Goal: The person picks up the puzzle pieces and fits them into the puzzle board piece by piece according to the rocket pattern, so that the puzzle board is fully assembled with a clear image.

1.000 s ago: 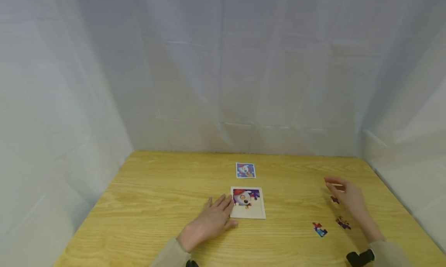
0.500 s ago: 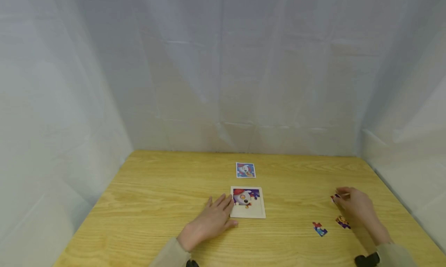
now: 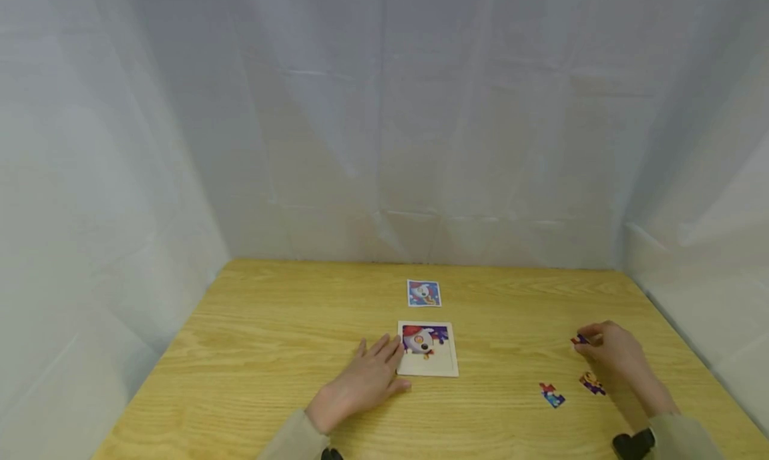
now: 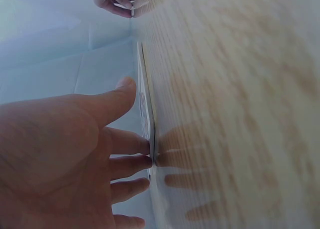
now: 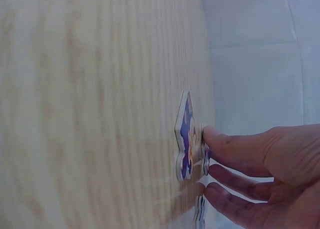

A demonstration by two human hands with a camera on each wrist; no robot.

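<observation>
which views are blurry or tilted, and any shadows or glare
Head view: even soft light, mostly sharp, no glare, faint shadow under the left hand. Left wrist view: turned sideways, table grain smeared, finger shadows on the wood by the board. Right wrist view: also sideways, near wood blurred, the piece at the right hand fairly sharp.
</observation>
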